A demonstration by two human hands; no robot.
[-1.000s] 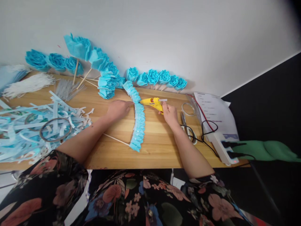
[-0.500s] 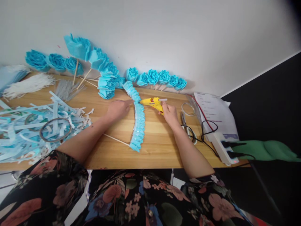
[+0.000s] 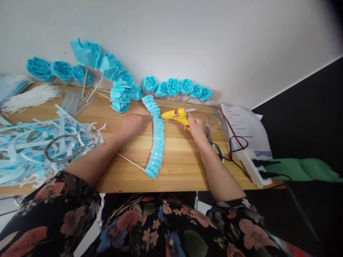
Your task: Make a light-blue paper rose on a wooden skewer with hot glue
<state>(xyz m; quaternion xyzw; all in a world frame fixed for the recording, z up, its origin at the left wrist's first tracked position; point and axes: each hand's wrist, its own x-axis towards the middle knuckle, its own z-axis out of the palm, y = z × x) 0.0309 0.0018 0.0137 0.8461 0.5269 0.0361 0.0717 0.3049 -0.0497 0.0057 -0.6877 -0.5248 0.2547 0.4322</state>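
Head view, one glue gun (image 3: 177,115), two hands

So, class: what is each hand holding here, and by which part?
The right hand holds the yellow glue gun by its handle. The left hand grips nothing; its fingertips press on the pleated blue paper strip.

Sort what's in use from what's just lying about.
In use: glue gun in right hand; pleated strip under left hand.
Lying about: roses, scraps, tape ring, scissors, power strip.
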